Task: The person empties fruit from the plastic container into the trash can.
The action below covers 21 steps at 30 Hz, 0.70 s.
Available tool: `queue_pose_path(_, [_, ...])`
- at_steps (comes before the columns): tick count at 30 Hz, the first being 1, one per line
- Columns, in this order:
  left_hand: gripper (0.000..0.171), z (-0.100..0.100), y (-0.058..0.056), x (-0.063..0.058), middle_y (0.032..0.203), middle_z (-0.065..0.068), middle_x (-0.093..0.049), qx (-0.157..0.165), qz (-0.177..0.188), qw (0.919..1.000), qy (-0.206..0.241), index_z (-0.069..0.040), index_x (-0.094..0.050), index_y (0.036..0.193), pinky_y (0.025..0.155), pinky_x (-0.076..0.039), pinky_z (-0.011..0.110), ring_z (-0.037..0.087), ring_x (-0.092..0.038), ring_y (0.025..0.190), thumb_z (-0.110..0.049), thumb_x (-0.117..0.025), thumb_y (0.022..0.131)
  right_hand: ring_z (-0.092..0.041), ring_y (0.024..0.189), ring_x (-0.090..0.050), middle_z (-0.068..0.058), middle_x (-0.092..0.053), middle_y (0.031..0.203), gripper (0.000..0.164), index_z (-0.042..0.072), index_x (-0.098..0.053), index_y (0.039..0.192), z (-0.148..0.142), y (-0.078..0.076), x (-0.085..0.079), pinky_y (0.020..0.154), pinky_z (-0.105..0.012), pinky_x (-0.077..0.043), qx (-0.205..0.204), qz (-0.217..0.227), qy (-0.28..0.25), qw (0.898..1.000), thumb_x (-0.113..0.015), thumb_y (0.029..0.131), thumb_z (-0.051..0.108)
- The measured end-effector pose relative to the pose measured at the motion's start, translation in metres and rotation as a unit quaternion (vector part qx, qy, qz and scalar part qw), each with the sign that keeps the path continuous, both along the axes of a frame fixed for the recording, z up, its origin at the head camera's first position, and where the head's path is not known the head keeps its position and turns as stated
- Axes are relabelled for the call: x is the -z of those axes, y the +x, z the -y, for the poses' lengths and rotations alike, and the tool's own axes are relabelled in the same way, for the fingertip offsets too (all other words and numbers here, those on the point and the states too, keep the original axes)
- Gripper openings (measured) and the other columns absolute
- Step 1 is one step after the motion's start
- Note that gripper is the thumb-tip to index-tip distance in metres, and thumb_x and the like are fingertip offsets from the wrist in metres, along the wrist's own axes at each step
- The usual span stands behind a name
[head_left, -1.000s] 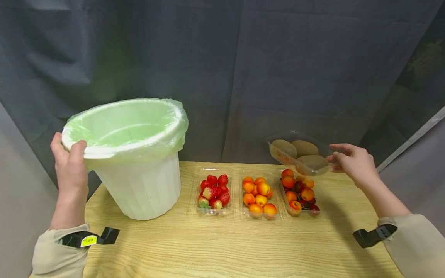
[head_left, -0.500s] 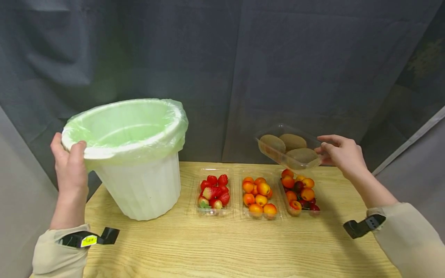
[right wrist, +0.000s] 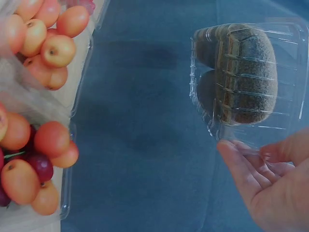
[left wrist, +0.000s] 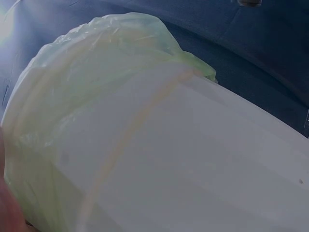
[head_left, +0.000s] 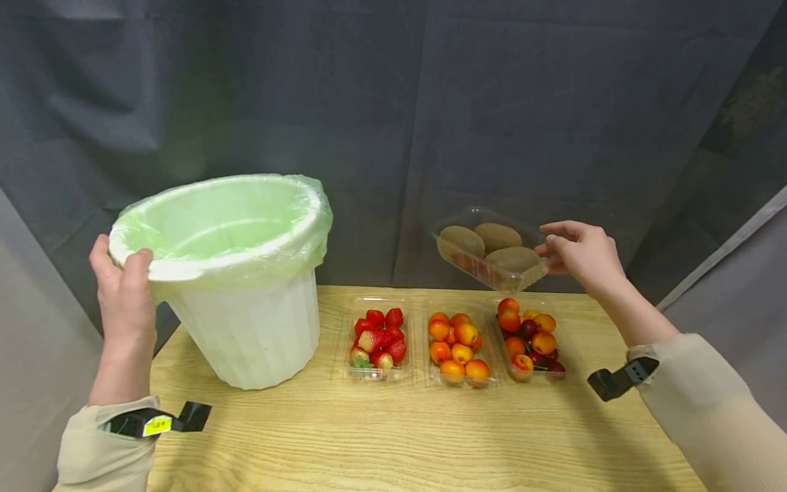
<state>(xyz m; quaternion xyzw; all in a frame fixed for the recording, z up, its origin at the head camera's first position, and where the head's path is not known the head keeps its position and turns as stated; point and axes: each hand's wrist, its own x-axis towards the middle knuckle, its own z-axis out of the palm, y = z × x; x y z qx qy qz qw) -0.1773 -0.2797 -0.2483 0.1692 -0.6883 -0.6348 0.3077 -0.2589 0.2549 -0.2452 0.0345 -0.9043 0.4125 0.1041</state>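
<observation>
My left hand (head_left: pixel 126 294) grips the near-left rim of a white trash bin (head_left: pixel 258 335), thumb over the edge. A pale green bag (head_left: pixel 285 256) lines the bin and folds over its rim. In the left wrist view the bin wall (left wrist: pixel 193 145) fills most of the picture. My right hand (head_left: pixel 587 256) pinches the edge of a clear plastic fruit box (head_left: pixel 470 268), held tilted above the back of the table. Three brown kiwis (head_left: pixel 513 258) lie in it. The right wrist view shows thumb and fingers on the box's edge, with a fuzzy kiwi (right wrist: pixel 253 72) against its ribbed side.
On the wooden table (head_left: pixel 393 437) stand three clear boxes in a row: strawberries (head_left: pixel 378 338), small orange-yellow fruits (head_left: pixel 458 348), and similar fruits mixed with dark cherries (head_left: pixel 531 342). A dark curtain (head_left: pixel 393 137) hangs behind.
My right hand has carried the kiwi box to the left and upward, from above the cherry box toward the orange-yellow fruits. The left hand and the bin have stayed in place.
</observation>
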Motion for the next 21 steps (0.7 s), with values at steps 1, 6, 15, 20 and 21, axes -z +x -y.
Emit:
queue_pose_path(1, [0.064,0.000,0.000,0.000,0.150,-0.002,-0.017,-0.001,0.001,1.0000,0.000,-0.030,-0.012,0.144,0.106,-0.010,0.022,0.008,-0.022,0.127,-0.026,-0.042,0.088,-0.009,0.070,-0.064,-0.018,-0.065,0.104,0.040,0.005,-0.047,0.132,0.002,-0.001,-0.001,0.064,-0.028,-0.053,-0.001,-0.002,0.000,1.000,-0.041,0.096,0.024])
queue_pose_path(6, [0.064,-0.001,0.000,-0.001,0.150,-0.003,-0.017,-0.005,0.004,1.0000,-0.002,-0.030,-0.012,0.144,0.106,-0.011,0.021,0.007,-0.022,0.127,-0.026,-0.042,0.088,-0.009,0.068,-0.064,-0.015,-0.066,0.100,0.040,0.004,-0.048,0.130,0.011,-0.005,-0.010,0.063,-0.027,-0.053,-0.011,-0.004,-0.010,1.000,-0.043,0.096,0.023])
queue_pose_path(15, [0.064,0.000,0.000,0.000,0.150,-0.003,-0.017,-0.005,0.004,1.0000,0.000,-0.030,-0.012,0.144,0.106,-0.011,0.020,0.007,-0.022,0.127,-0.026,-0.041,0.088,-0.010,0.068,-0.064,-0.015,-0.066,0.099,0.037,0.006,-0.050,0.129,0.031,-0.011,-0.026,0.063,-0.028,-0.053,-0.020,-0.011,-0.011,1.000,-0.042,0.096,0.021])
queue_pose_path(20, [0.064,0.000,-0.001,-0.001,0.150,-0.003,-0.017,-0.006,0.006,1.0000,-0.001,-0.029,-0.011,0.145,0.105,-0.011,0.020,0.006,-0.022,0.127,-0.025,-0.041,0.088,-0.010,0.067,-0.063,-0.014,-0.066,0.097,0.035,0.007,-0.052,0.127,0.043,-0.014,-0.034,0.062,-0.029,-0.053,-0.021,-0.016,-0.014,1.000,-0.043,0.096,0.019])
queue_pose_path(21, [0.064,0.000,-0.001,-0.001,0.150,-0.004,-0.017,-0.005,0.007,1.0000,-0.003,-0.029,-0.011,0.145,0.105,-0.011,0.020,0.006,-0.022,0.127,-0.025,-0.041,0.088,-0.011,0.067,-0.063,-0.014,-0.066,0.096,0.035,0.007,-0.052,0.127,0.046,-0.014,-0.036,0.062,-0.029,-0.053,-0.021,-0.016,-0.015,1.000,-0.043,0.095,0.019])
